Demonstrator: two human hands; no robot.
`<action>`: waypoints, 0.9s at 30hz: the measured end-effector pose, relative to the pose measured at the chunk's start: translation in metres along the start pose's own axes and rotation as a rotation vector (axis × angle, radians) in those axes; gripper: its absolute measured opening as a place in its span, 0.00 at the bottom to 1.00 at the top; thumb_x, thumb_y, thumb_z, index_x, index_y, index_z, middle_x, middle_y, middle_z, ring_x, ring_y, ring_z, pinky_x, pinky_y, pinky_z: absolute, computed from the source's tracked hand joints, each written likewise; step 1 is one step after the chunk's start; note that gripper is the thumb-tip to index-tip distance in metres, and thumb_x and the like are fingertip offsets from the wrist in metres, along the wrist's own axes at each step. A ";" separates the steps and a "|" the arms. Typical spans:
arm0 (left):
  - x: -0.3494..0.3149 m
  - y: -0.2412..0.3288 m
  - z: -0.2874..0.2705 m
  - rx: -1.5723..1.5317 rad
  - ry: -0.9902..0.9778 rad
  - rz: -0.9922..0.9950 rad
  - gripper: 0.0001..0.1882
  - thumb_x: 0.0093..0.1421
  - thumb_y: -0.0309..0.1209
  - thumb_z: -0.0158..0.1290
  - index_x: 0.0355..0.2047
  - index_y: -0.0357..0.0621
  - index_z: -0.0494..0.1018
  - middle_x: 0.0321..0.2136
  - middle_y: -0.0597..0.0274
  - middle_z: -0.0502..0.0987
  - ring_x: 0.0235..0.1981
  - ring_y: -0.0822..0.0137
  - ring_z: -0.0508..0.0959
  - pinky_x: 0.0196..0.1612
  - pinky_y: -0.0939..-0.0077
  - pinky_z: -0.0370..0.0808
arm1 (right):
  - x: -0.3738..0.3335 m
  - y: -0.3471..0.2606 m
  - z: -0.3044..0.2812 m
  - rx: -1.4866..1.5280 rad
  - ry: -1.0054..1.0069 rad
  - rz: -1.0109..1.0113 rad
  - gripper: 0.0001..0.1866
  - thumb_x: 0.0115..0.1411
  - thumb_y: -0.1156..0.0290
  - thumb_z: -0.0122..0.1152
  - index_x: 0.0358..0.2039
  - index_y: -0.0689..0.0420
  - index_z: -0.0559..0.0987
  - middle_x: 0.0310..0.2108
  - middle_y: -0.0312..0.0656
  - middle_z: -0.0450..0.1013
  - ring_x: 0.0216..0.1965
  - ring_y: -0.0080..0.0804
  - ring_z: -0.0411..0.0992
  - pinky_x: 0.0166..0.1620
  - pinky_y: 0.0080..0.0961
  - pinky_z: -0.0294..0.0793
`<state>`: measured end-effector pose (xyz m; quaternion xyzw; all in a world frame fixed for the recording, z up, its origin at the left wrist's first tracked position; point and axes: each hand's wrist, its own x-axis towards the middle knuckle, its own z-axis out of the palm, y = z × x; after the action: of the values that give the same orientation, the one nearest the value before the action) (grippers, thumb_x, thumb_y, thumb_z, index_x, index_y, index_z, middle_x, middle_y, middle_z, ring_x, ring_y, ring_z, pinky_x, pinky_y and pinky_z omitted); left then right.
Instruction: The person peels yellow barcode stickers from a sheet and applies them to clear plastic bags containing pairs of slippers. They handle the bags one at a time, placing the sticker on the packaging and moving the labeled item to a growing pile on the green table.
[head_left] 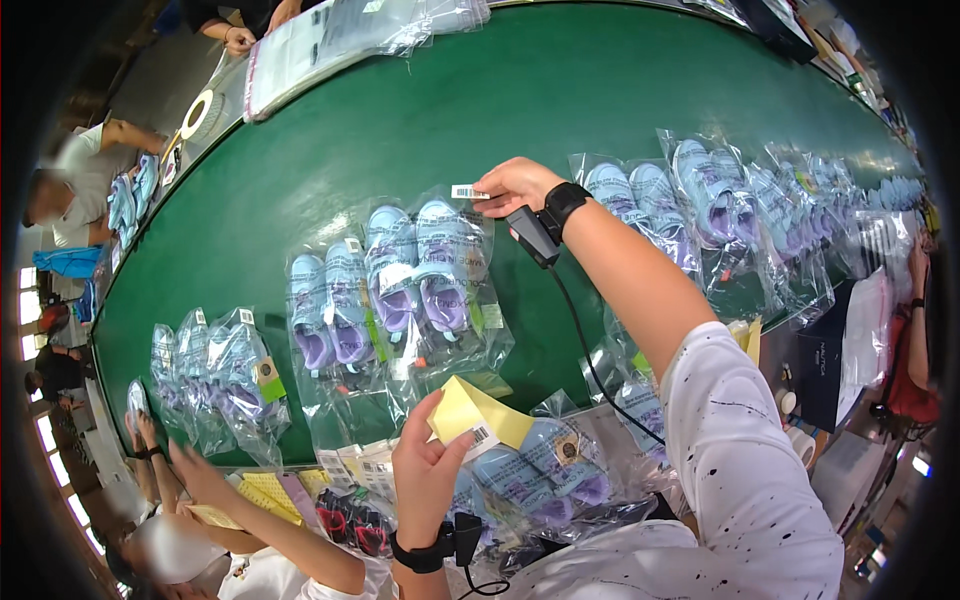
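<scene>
My left hand (424, 468) pinches a folded yellow backing sheet (462, 410) that bears a white barcode label near my fingertips. My right hand (520, 186) reaches out over the green table, its fingertips closed on a small white barcode sticker (466, 191). The sticker is at the top edge of a clear plastic bag holding blue and lilac shoes (440, 255); whether it touches the bag I cannot tell. Just left lies another bagged pair (328, 300). Close to my body, below the yellow sheet, are more bagged shoes (535, 465).
Bagged shoes (715, 190) line the green table (520, 85) to the right, with others (225, 365) at the left. Clear bags (340, 45) are stacked along the far edge. A co-worker's arm (270, 510) reaches in at lower left. A black cable (585, 345) hangs from my right wrist.
</scene>
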<state>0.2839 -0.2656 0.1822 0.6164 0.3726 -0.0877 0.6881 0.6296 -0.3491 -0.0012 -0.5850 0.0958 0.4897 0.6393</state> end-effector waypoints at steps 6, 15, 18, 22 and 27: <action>0.004 0.004 0.009 0.014 -0.021 0.008 0.30 0.57 0.13 0.53 0.60 0.31 0.59 0.49 0.50 0.74 0.46 0.67 0.78 0.44 0.79 0.78 | -0.003 0.015 0.009 -0.237 0.253 -0.230 0.17 0.51 0.82 0.65 0.43 0.65 0.76 0.28 0.50 0.79 0.24 0.38 0.79 0.26 0.29 0.78; -0.007 -0.001 0.024 -0.055 0.117 0.158 0.22 0.59 0.15 0.53 0.54 0.35 0.68 0.32 0.65 0.77 0.29 0.81 0.76 0.29 0.87 0.71 | -0.193 0.023 -0.116 -0.704 0.526 -0.687 0.32 0.55 0.69 0.65 0.61 0.57 0.67 0.51 0.52 0.72 0.55 0.41 0.70 0.56 0.35 0.68; -0.004 -0.006 0.033 0.010 0.105 0.144 0.13 0.60 0.17 0.54 0.46 0.35 0.75 0.21 0.74 0.72 0.23 0.87 0.69 0.25 0.91 0.62 | -0.215 0.084 -0.154 -0.931 0.651 -0.715 0.30 0.53 0.69 0.66 0.58 0.53 0.71 0.57 0.57 0.66 0.59 0.50 0.64 0.61 0.40 0.63; 0.001 -0.004 0.057 -0.021 0.088 0.167 0.15 0.61 0.17 0.53 0.48 0.32 0.73 0.28 0.66 0.77 0.28 0.82 0.74 0.31 0.90 0.68 | -0.187 0.086 -0.099 -0.992 0.735 -0.696 0.29 0.52 0.72 0.64 0.57 0.51 0.73 0.60 0.59 0.61 0.60 0.56 0.61 0.62 0.41 0.60; 0.008 0.014 0.094 0.027 0.055 0.202 0.16 0.61 0.17 0.53 0.50 0.31 0.72 0.36 0.59 0.79 0.35 0.78 0.78 0.36 0.87 0.73 | -0.174 0.076 -0.039 -0.806 0.436 -0.829 0.26 0.53 0.72 0.62 0.55 0.54 0.74 0.60 0.60 0.61 0.59 0.58 0.61 0.61 0.42 0.62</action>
<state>0.3353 -0.3454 0.1850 0.6622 0.3260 -0.0061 0.6746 0.5040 -0.4835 0.0584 -0.8557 -0.2036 0.0672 0.4709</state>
